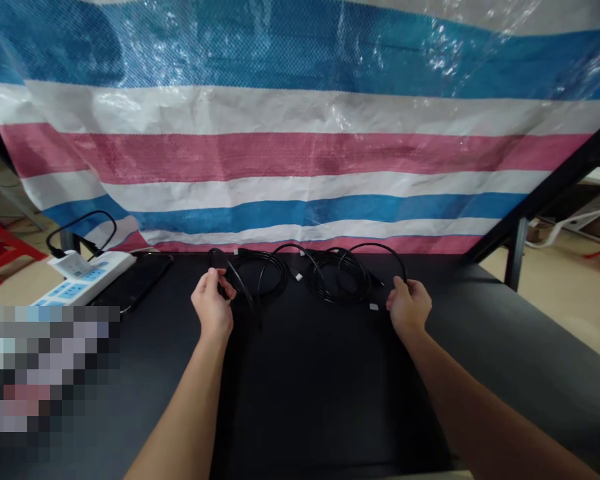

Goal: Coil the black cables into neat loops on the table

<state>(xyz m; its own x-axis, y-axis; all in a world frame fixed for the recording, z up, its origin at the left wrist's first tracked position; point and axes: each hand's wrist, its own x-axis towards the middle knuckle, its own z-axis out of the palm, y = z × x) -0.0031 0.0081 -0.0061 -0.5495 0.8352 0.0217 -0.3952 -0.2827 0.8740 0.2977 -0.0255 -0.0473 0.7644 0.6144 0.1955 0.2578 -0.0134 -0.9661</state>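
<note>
- The left hand [213, 300] is clenched around a black cable [240, 283] at the far edge of the table, grasping it.
- The right hand [409, 308] is closed on a loop of black cable at the far right of the group.
- Two black cable coils lie on the table, side by side and touching: the left coil [260, 277] and the right coil [337, 280], between the hands.
- A small white plug [373, 307] lies just beside the right hand.
- The black table [480, 347] carries everything.
- Far left on it, a white power strip [87, 280] with a black cord [80, 227] plugged in sits beside a black phone [143, 280].
- A striped tarp [300, 157] hangs along the far side.
</note>
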